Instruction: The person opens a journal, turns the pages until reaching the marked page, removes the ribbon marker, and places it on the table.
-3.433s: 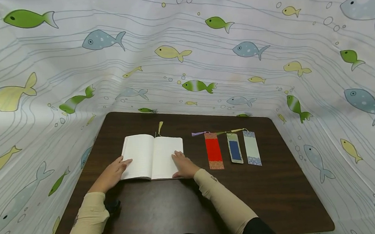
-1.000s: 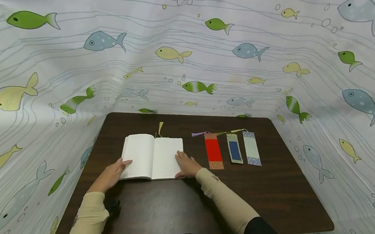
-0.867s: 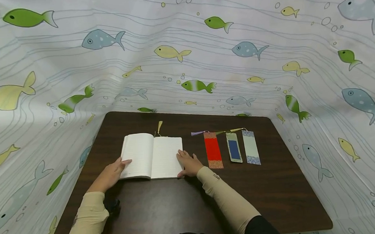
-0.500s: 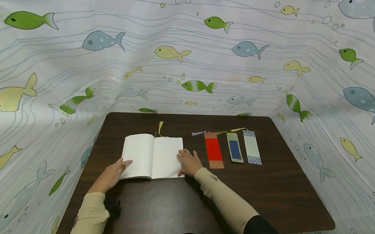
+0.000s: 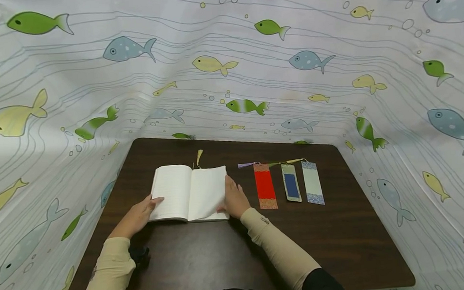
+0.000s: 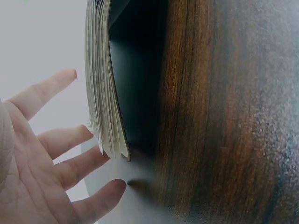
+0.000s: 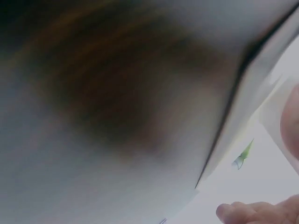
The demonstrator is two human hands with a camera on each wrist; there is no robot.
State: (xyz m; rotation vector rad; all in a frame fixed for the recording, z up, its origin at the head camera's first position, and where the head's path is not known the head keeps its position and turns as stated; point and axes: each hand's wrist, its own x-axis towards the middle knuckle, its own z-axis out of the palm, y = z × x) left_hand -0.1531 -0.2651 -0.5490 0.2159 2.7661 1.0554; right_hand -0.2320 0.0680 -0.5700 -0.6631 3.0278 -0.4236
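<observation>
One open white-paged notebook (image 5: 189,193) on the dark wooden table (image 5: 223,261) is pressed by the flat left hand (image 5: 136,217), its page stack edge (image 6: 105,116) shown only at the wrist, a page is pinched by the right hand (image 5: 234,200), and three flat tasselled bookmarks (image 5: 289,183) are counted beside it.

Dark wooden table (image 5: 223,261): open notebook (image 5: 179,192), three bookmarks (image 5: 289,184) alongside.

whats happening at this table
A person sits at a dark wooden table with an open white-paged notebook. The left hand rests flat on the left page's edge, while the right hand lifts the right page's outer edge. Three bookmarks, red, blue and pale, lie beside it.
</observation>
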